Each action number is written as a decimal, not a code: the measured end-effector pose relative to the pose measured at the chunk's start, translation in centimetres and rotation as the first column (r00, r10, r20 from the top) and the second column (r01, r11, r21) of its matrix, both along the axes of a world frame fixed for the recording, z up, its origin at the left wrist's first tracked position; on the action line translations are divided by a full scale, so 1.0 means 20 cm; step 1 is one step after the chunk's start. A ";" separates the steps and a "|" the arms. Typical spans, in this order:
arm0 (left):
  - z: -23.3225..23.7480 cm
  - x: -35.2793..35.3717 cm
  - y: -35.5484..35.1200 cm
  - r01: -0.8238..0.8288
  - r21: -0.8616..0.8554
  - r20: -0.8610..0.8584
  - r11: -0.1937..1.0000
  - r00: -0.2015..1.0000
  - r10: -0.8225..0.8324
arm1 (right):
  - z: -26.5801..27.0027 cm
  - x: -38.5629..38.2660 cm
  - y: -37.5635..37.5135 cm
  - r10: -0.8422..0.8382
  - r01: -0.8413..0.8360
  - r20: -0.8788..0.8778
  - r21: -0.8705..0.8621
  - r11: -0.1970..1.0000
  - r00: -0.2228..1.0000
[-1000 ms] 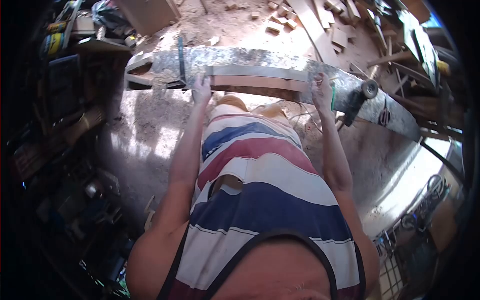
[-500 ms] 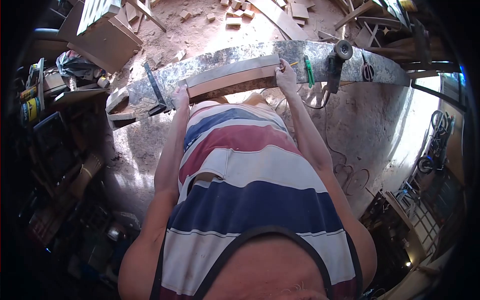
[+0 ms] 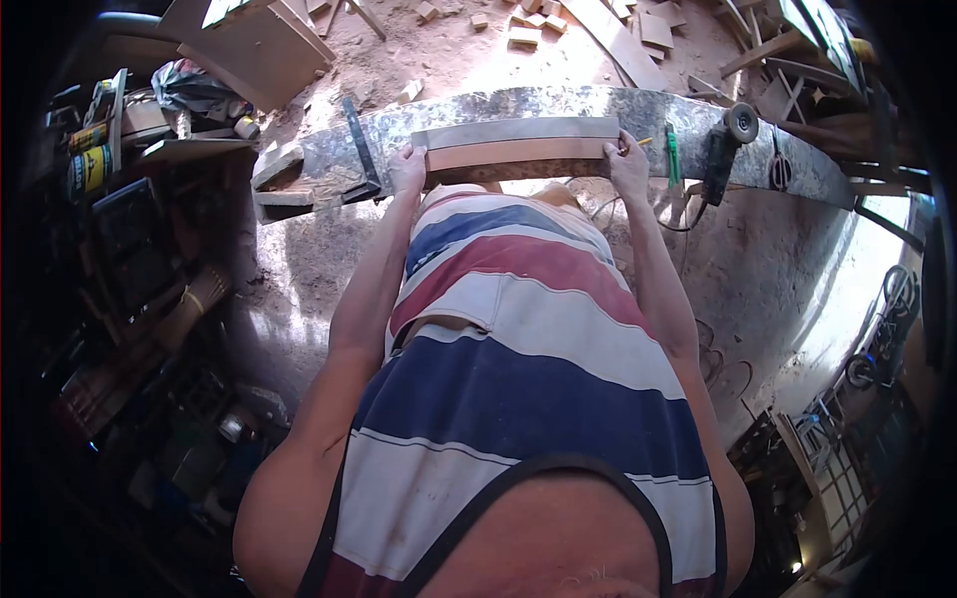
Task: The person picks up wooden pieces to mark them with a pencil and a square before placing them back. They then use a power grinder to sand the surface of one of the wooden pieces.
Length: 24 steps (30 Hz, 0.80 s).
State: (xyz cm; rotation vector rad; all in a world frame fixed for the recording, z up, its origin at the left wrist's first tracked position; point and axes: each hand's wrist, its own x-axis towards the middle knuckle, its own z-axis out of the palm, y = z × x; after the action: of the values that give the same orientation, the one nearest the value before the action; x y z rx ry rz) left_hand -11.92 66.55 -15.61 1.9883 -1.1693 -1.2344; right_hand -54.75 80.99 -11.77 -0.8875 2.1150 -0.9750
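Note:
A long wooden board (image 3: 516, 151) with a grey upper face and a reddish-brown front edge lies across the near side of the stained workbench (image 3: 339, 140). My left hand (image 3: 407, 169) is closed round its left end. At the right end, my right hand (image 3: 627, 164) has its fingers closed on the board, with a yellow pencil (image 3: 646, 141) sticking out beside them. To the right of that hand lie a green clamp-like tool (image 3: 673, 154) and a black angle grinder (image 3: 725, 149). A dark metal square (image 3: 359, 140) rests left of my left hand.
Dark-handled scissors or pliers (image 3: 780, 171) lie at the bench's right. Wood offcuts (image 3: 283, 164) sit at its left end. Small blocks (image 3: 524, 37) and a long plank (image 3: 618, 45) are on the dusty floor beyond. A cable hangs from the grinder.
The whole view has shifted, so the bench, board and hands appear further right. The board looks more level than before. Both hands still hold its ends.

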 end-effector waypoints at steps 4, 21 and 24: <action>0.03 -0.01 -0.04 0.007 0.116 -0.018 0.993 1.000 -0.005 | -0.03 0.02 -0.01 -0.013 0.013 -0.004 0.020 1.000 1.000; 0.11 0.02 -0.11 0.220 0.119 0.103 0.968 0.967 -0.233 | -0.12 -0.02 0.01 0.028 -0.022 -0.132 0.045 0.999 0.991; 0.13 0.00 -0.09 0.216 0.088 0.059 0.972 0.973 -0.222 | -0.08 0.01 -0.01 -0.003 0.013 -0.177 0.053 0.999 0.984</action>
State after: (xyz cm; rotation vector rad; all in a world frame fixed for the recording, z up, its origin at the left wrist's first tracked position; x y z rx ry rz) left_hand -11.83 64.79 -12.94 2.0165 -1.4255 -1.3492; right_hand -54.48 80.70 -13.44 -0.9708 2.2843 -0.8668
